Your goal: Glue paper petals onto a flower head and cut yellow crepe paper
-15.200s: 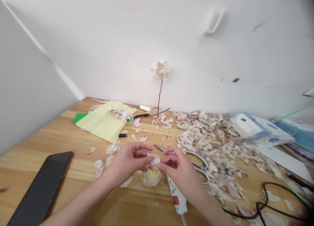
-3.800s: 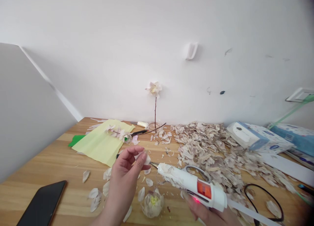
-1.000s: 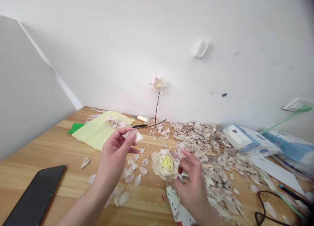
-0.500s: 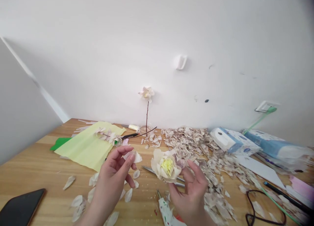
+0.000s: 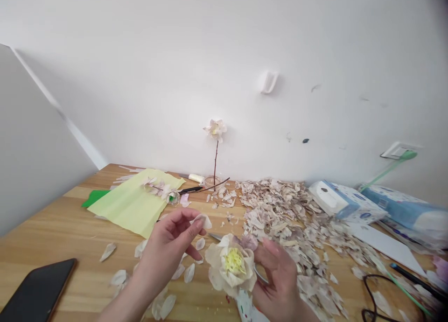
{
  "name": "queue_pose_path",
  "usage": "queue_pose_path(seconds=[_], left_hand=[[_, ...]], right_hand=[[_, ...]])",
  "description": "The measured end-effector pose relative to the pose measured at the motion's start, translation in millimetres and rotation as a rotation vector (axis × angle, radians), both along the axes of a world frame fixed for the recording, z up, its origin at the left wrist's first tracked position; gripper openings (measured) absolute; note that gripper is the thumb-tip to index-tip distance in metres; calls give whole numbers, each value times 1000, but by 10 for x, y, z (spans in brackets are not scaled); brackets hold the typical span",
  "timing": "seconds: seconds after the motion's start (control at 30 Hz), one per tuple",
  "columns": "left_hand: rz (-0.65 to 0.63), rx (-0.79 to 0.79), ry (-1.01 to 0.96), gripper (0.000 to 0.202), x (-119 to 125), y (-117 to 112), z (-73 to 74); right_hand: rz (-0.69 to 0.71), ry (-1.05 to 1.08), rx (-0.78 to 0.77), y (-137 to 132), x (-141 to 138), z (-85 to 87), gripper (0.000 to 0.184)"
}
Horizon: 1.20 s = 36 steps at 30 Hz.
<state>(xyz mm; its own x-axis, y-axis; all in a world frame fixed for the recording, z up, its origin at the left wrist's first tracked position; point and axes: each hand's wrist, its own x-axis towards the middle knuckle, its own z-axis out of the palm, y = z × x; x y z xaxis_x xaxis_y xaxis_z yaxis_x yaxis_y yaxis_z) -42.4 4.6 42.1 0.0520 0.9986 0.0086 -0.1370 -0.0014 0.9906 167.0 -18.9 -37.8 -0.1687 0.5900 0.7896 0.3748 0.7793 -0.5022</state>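
Note:
My left hand (image 5: 171,245) pinches a small pale petal (image 5: 204,220) between thumb and fingertips, raised above the wooden table (image 5: 56,228). My right hand (image 5: 278,277) holds a cream paper flower with a yellow centre (image 5: 231,265) from its right side and back. The petal sits just up and left of the flower, a short gap apart. Loose pale petals (image 5: 191,271) lie on the table under both hands. The tip of a white glue gun (image 5: 245,308) shows below the flower at the bottom edge.
A large heap of petal scraps (image 5: 290,219) covers the table's right half. Yellow paper (image 5: 135,203) and green paper (image 5: 94,197) lie at left, a black phone (image 5: 35,294) near left. A finished flower on a stem (image 5: 215,130) stands by the wall. Tissue boxes (image 5: 345,203) and a black cable (image 5: 381,298) are right.
My right hand has lowered the flower a little and brought it left, nearer the petal in my left hand. Earlier the right hand held the glue gun, which now lies on the table.

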Motion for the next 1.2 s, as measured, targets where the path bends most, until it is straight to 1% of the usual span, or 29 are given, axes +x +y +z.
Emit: queue_pose_path(seconds=[0.1,0.17,0.23,0.3,0.37,0.43,0.5,0.57,0.63,0.7,0.73,0.83,0.9,1.07,1.2], left_hand=[[-34,-32,9,21,10,13,-31],[-50,-47,10,22,14,27,-54],[-56,-68,-7,23,22,44,-78],[-25,-104,-56,24,41,60,-104],[49,-152,-140,24,77,68,-132],[115,-204,-242,21,121,61,-160],[123,-279,-348,15,164,42,-182],[84,-389,-453,7,197,23,-199],[24,-513,-561,3,218,14,-212],[-9,-597,-654,3,228,15,-219],[-5,-614,-685,4,232,16,-218],[27,-594,-705,7,242,9,-195],[28,-570,-686,7,249,-3,-167],[66,-553,-666,7,269,-33,-135],[145,-492,-638,5,287,-78,-134]], right_hand=[[66,13,-94,-9,-31,42,67],[128,77,-221,-15,-74,92,63],[177,186,-358,-21,-129,145,57],[187,295,-454,-29,-184,181,54],[177,342,-496,-36,-222,190,55],[153,321,-500,-40,-230,177,55],[125,249,-488,-36,-212,161,56],[101,170,-509,-25,-183,160,57],[106,107,-562,-14,-160,181,56],[121,61,-597,-8,-154,214,56],[127,36,-598,-8,-158,230,56],[118,-10,-609,-15,-181,262,54],[107,5,-652,-16,-200,270,52],[132,138,-763,-1,-249,301,48],[163,244,-839,-12,-306,342,48]])
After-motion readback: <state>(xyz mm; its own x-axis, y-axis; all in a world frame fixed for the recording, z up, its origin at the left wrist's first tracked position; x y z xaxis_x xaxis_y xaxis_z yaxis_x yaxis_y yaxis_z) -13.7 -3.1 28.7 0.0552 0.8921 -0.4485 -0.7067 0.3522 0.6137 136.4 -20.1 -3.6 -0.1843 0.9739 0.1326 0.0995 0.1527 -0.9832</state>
